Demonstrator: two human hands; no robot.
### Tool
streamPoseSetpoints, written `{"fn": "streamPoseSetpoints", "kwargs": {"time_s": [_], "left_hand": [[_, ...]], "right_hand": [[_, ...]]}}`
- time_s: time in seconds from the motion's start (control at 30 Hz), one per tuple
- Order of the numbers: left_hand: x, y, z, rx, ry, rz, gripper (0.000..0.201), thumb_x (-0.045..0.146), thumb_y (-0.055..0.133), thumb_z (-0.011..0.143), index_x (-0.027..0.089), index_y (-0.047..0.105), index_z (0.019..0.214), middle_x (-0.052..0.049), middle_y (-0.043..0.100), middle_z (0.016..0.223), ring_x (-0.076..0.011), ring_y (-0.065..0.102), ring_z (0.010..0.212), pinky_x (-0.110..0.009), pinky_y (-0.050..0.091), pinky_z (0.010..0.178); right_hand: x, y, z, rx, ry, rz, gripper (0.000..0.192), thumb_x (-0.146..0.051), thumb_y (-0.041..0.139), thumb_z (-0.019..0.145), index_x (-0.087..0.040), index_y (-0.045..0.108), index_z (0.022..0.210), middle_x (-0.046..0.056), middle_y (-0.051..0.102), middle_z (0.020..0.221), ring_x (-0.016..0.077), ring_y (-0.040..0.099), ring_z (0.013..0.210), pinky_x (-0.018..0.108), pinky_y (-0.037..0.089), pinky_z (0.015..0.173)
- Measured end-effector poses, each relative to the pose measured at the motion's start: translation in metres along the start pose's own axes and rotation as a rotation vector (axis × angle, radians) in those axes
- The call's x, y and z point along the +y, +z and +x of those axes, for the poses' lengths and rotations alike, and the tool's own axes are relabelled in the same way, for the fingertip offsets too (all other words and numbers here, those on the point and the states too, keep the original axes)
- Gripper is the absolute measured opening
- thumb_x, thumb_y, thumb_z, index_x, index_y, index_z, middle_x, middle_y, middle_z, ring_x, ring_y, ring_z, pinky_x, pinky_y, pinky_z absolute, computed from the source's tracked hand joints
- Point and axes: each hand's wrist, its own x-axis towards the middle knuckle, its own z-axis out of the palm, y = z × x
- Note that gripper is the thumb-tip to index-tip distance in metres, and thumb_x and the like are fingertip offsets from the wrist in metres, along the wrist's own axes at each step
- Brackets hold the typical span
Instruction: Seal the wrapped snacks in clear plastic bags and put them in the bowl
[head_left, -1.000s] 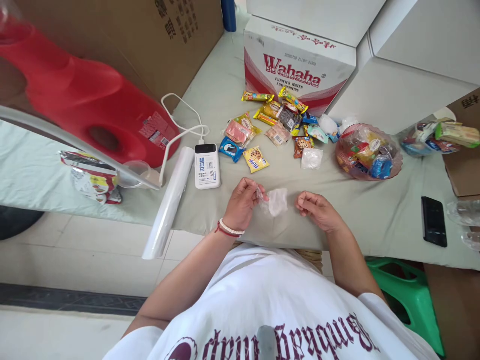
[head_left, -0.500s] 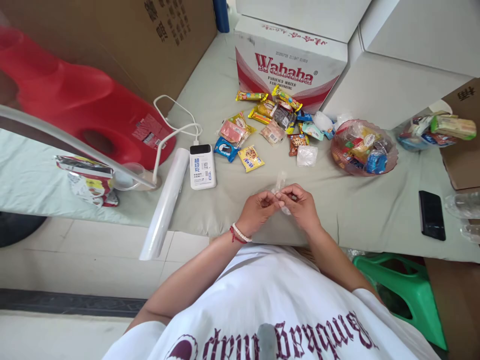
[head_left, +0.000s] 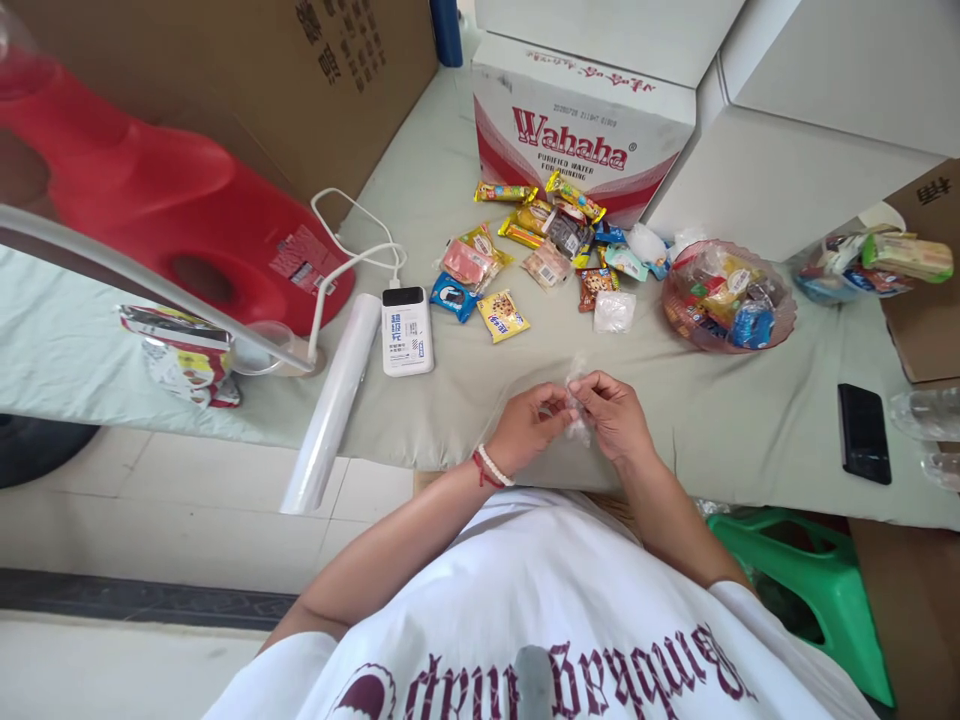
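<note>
Both hands meet over the table's near edge (head_left: 750,470) — the left hand (head_left: 531,425) and right hand (head_left: 616,415) pinching a small clear plastic bag (head_left: 576,405) between their fingertips — just in front of scattered snack packets (head_left: 540,250).

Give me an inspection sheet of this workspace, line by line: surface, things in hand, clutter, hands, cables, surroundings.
Surface: grey-green cloth.
Things in hand: small clear plastic bag, pinched between both hands.
Clutter: loose snack packets, snack bowl, power bank, plastic roll, phone.
Hands: left hand and right hand, both gripping the bag.
Cables: white cable, plugged into power bank.
Surroundings: Wahaha carton, red jug, green stool.
</note>
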Motion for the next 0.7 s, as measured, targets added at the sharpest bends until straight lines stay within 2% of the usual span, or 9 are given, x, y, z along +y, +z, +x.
{"fn": "streamPoseSetpoints", "kwargs": {"time_s": [0.1,0.27,0.37,0.47,0.57,0.63,0.7], "left_hand": [[-0.001,-0.003,0.002,-0.01,-0.019,-0.095,0.035,0.051,0.078,0.079,0.017,0.07,0.081,0.0,0.065,0.074,-0.0137,0.055,0.071,-0.028,0.045,0.072],[-0.002,-0.02,0.001,-0.001,-0.076,-0.133,0.043,0.058,0.078,0.08,0.017,0.067,0.077,0.0,0.063,0.072,-0.0125,0.052,0.067,-0.027,0.043,0.067],[-0.001,-0.013,0.0,-0.042,-0.078,-0.085,0.046,0.063,0.072,0.083,0.017,0.068,0.08,-0.001,0.064,0.075,-0.0137,0.054,0.069,-0.027,0.044,0.067],[-0.001,0.001,0.0,-0.114,-0.059,-0.026,0.041,0.058,0.078,0.08,0.017,0.07,0.082,-0.001,0.066,0.077,-0.0146,0.055,0.072,-0.027,0.043,0.07],[-0.002,0.009,0.001,-0.075,-0.062,-0.083,0.04,0.056,0.079,0.077,0.017,0.068,0.08,0.0,0.062,0.072,-0.0135,0.052,0.069,-0.027,0.042,0.069],[-0.002,0.007,0.0,-0.036,-0.071,-0.123,0.042,0.056,0.08,0.076,0.017,0.068,0.082,0.001,0.061,0.072,-0.0131,0.05,0.068,-0.027,0.042,0.069],[-0.002,0.002,-0.001,-0.02,-0.072,-0.133,0.043,0.057,0.08,0.076,0.017,0.066,0.082,0.001,0.06,0.072,-0.0131,0.05,0.069,-0.027,0.042,0.069]], "right_hand": [[-0.005,-0.005,0.0,-0.027,0.008,-0.022,0.048,-0.058,0.089,0.067,-0.021,0.058,0.065,-0.006,0.043,0.056,0.0082,0.029,0.053,0.025,0.023,0.049],[-0.019,-0.033,-0.001,-0.076,0.065,-0.017,0.053,-0.06,0.089,0.067,-0.02,0.055,0.063,-0.006,0.037,0.058,0.0072,0.026,0.053,0.024,0.019,0.047],[-0.018,-0.034,-0.002,-0.075,0.036,-0.04,0.055,-0.062,0.087,0.07,-0.021,0.051,0.061,-0.006,0.037,0.057,0.0075,0.026,0.052,0.024,0.02,0.047],[-0.013,-0.024,-0.003,-0.083,0.024,-0.076,0.055,-0.063,0.084,0.073,-0.021,0.051,0.062,-0.007,0.036,0.055,0.0082,0.027,0.052,0.025,0.022,0.049],[-0.01,-0.018,-0.005,-0.068,-0.039,-0.119,0.048,-0.064,0.081,0.076,-0.022,0.059,0.073,-0.005,0.045,0.062,0.0103,0.036,0.057,0.025,0.029,0.052],[-0.009,-0.021,-0.007,-0.078,-0.117,-0.206,0.042,-0.058,0.085,0.073,-0.023,0.067,0.084,-0.002,0.056,0.076,0.012,0.044,0.067,0.025,0.036,0.059],[-0.009,-0.027,-0.008,-0.121,-0.136,-0.278,0.037,-0.053,0.087,0.072,-0.023,0.07,0.088,0.0,0.059,0.084,0.0133,0.048,0.073,0.025,0.04,0.064]]}}
